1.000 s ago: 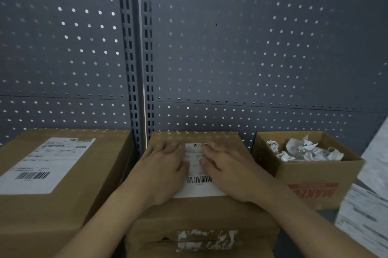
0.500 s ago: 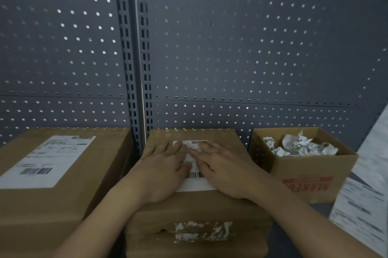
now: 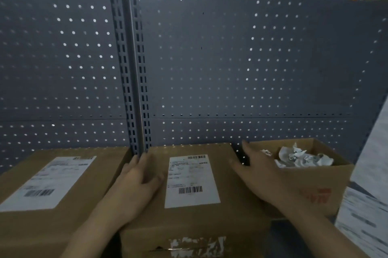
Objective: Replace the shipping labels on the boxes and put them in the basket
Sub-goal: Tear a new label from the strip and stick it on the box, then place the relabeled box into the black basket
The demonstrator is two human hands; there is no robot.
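A brown cardboard box stands in front of me with a white shipping label stuck flat on its top. Torn label remains show on its front face. My left hand lies with straight fingers along the box's left top edge. My right hand is spread with straight fingers at the box's right edge, its fingertips reaching between this box and the open one beside it. Neither hand covers the label.
A larger labelled cardboard box stands to the left. On the right an open carton holds crumpled label scraps. Sheets of labels lean at the far right. A grey pegboard shelf back rises close behind.
Both hands slid off the label outward to the box's left and right edges, so the whole label is now uncovered. The camera has tilted up.
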